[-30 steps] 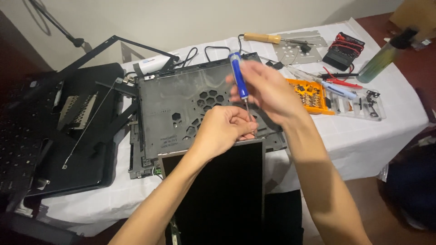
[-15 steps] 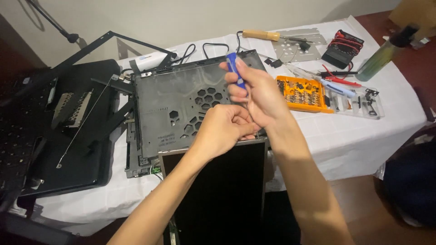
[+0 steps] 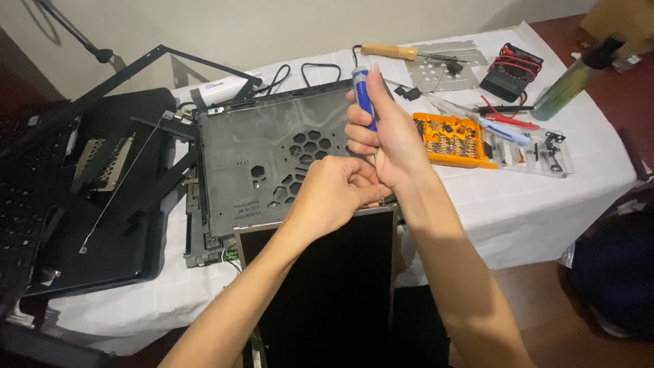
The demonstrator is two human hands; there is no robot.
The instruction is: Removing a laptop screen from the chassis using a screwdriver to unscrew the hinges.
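Orange bit case (image 3: 455, 142) holds rows of bits beside right hand (image 3: 383, 136).

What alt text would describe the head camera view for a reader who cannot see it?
A right hand holds a blue-handled screwdriver upright over a grey metal laptop back panel, while the left hand steadies its tip near a black flat screen panel. An orange plastic bit case lies on the white-clothed table.

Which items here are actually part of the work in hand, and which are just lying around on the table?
In use:
right hand gripping the blue-handled screwdriver
left hand steadying its tip
dark flat screen panel
grey metal laptop lid

Lying about:
orange bit case
wooden-handled tool
green spray bottle
black laptop base
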